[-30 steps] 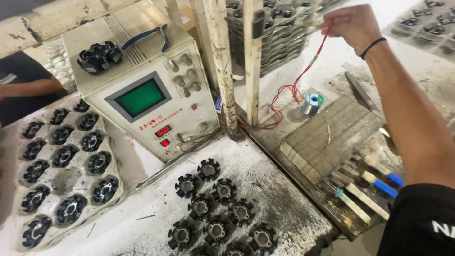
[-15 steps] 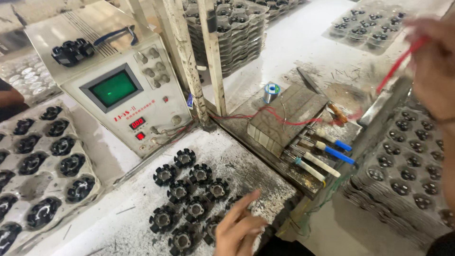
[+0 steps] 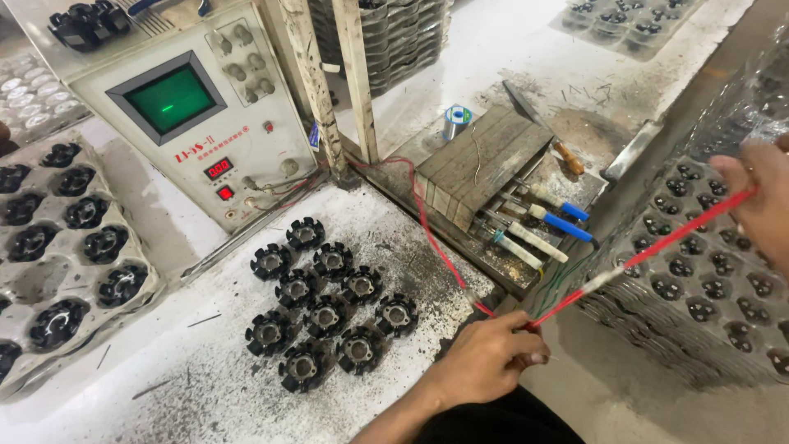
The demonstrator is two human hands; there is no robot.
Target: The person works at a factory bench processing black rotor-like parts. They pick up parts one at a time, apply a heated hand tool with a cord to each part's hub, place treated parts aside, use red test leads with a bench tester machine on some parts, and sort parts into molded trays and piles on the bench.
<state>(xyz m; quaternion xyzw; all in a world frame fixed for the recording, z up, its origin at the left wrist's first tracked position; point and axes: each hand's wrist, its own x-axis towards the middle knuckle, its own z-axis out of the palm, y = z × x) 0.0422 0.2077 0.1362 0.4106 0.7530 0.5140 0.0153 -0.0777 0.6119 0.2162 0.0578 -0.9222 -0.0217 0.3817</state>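
Between both hands (image 3: 485, 358), red lead (image 3: 657, 247) diagonal.

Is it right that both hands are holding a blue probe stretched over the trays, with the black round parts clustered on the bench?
Not quite: the probe stretched between the left hand and right hand is red, not blue, as the head view shows. The black round parts do sit clustered on the bench.

Green-screen tester (image 3: 177, 103); black rotors (image 3: 329, 300); solder spool (image 3: 456, 121); wooden block (image 3: 481, 164)
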